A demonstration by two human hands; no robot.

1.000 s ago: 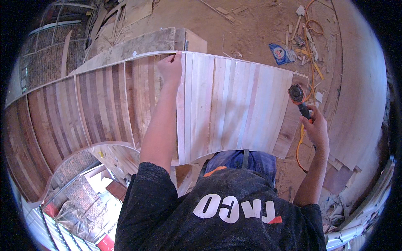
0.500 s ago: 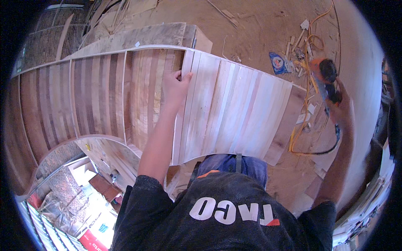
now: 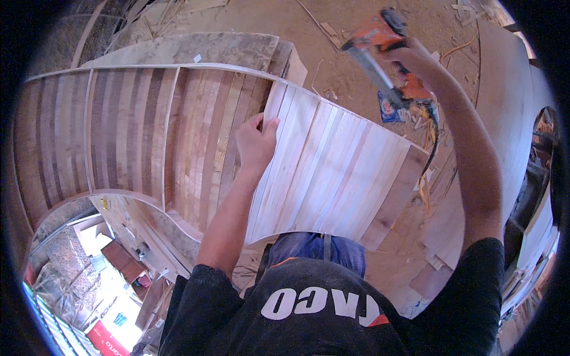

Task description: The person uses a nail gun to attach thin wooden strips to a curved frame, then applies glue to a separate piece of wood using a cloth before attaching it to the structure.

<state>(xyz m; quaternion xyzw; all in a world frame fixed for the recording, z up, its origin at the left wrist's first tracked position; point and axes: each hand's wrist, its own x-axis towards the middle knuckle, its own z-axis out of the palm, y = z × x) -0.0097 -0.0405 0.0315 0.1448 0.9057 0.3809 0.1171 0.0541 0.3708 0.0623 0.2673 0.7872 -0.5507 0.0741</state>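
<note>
In front of me stands a curved wooden frame (image 3: 169, 118) with thin dividers, faced with narrow wood strips. Its right part carries pale strips (image 3: 332, 160) laid side by side. My left hand (image 3: 257, 142) pinches the edge of the leftmost pale strip (image 3: 274, 104), next to the open bay. Up at the far right, my right hand (image 3: 409, 56) grips an orange and black nail gun (image 3: 380, 35) by its handle. The nail gun hangs in the air beyond the frame's far edge, its long magazine slanting down; motion blurs it slightly.
A blue packet (image 3: 389, 108) and wood scraps lie on the dusty floor beyond the frame. A dark hose with a yellow cord (image 3: 424, 187) trails below the nail gun. Large board sheets (image 3: 504, 118) line the right side. A grey-brown block (image 3: 237, 50) stands behind the frame.
My right hand has lifted the nail gun from the low right, up and leftward toward the frame. My left hand stays on the strip's edge. The view has shifted a little.
</note>
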